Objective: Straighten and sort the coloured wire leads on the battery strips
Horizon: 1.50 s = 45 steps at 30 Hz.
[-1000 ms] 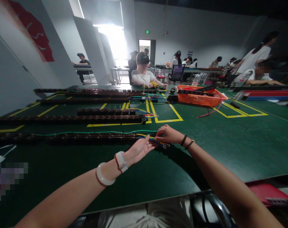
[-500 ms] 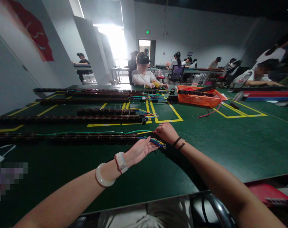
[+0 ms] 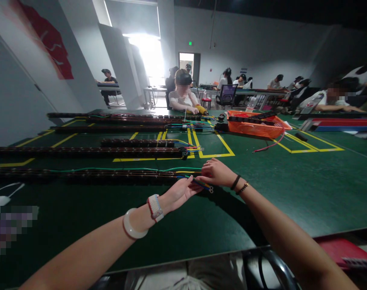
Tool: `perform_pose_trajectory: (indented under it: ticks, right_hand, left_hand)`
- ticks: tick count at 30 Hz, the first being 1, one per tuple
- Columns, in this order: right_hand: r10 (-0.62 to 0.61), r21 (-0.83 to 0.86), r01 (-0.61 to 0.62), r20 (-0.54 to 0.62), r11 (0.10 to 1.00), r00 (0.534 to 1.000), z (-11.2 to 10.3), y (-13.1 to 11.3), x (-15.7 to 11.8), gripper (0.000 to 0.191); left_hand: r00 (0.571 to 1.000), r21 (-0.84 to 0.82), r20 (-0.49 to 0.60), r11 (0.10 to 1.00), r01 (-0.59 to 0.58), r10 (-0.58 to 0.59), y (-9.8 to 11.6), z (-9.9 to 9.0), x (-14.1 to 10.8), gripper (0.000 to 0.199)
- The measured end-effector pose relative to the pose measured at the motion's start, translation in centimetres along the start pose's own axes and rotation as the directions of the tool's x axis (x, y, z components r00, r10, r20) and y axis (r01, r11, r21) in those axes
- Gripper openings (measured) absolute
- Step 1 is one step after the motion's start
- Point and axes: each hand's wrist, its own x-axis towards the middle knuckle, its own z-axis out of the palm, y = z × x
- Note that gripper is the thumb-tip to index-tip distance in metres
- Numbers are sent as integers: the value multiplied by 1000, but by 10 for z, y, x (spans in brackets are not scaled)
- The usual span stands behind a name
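Observation:
A long black cable bundle (image 3: 119,178) lies across the green table, its coloured wires (image 3: 206,186) coming out at the right end with ring terminals at their tips. My left hand (image 3: 180,192), palm up, has these wires between thumb and fingers. My right hand (image 3: 218,173) is over the same wires, its fingers closed and touching the left fingertips; what they pinch is hidden. A green wire (image 3: 135,168) runs along the top of the bundle to the right hand, with a yellow wire (image 3: 184,172) beside it.
More black bundles (image 3: 141,152) lie farther back on the table (image 3: 292,193), among yellow tape outlines. An orange basket (image 3: 253,129) stands at the back right. A person (image 3: 183,98) sits across the table. Red and blue bars (image 3: 340,125) lie at right.
My right hand has come down and closer over my left hand and the wire ends. The person opposite has raised one hand toward the face.

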Motion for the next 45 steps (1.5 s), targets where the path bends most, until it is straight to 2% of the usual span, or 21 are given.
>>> perform_pose_trajectory:
  ticks: [3,6,10,12,15,20,26,31,34,37,41,45]
  right_hand:
    - [-121,58,116,98,992,988,-3,-2,-1,41]
    - [-109,66,102,119,993,987,1,0,-1,34]
    - [-115,103,102,130,989,985,4,5,-1,34]
    - [-93,98,82,115,992,989,2,7,-1,34]
    - [-4,7,3,63,1000,998,-1,7,0,30]
    - [138,-115,-133,38,984,990,6,8,1,28]
    - [137,-180,-125,54,976,989,21,9,1,28]
    - [71,-33,-70,58,997,996,14,11,1,26]
    - [20,129,-29,67,991,998,5,8,0,38]
    - [-36,247,1,135,969,990,-1,2,-1,46]
    - [-101,244,53,190,968,977,-2,-3,-1,47]
    - [-102,199,57,226,978,969,0,-3,-1,43]
  left_hand:
    - [1000,11,-28,1000,8,-7,1,3,-3,20]
    - [999,5,-45,1000,19,-19,2,4,-3,16]
    - [999,7,-30,1000,17,-17,0,-1,0,13]
    - [1000,16,-1,1000,4,-4,-1,-3,1,15]
    - [999,49,36,999,-13,11,0,-2,-1,21]
    - [1000,129,10,992,7,-8,2,3,-6,28]
    - [1000,122,1,992,28,-28,3,2,-6,29]
    - [999,108,3,993,46,-46,3,3,-6,29]
    - [999,95,-3,994,49,-49,4,4,-7,28]
    - [999,87,-10,995,43,-42,5,7,-9,26]
    - [999,91,-33,995,39,-36,6,11,-11,26]
    - [999,75,-23,997,26,-24,5,12,-10,27]
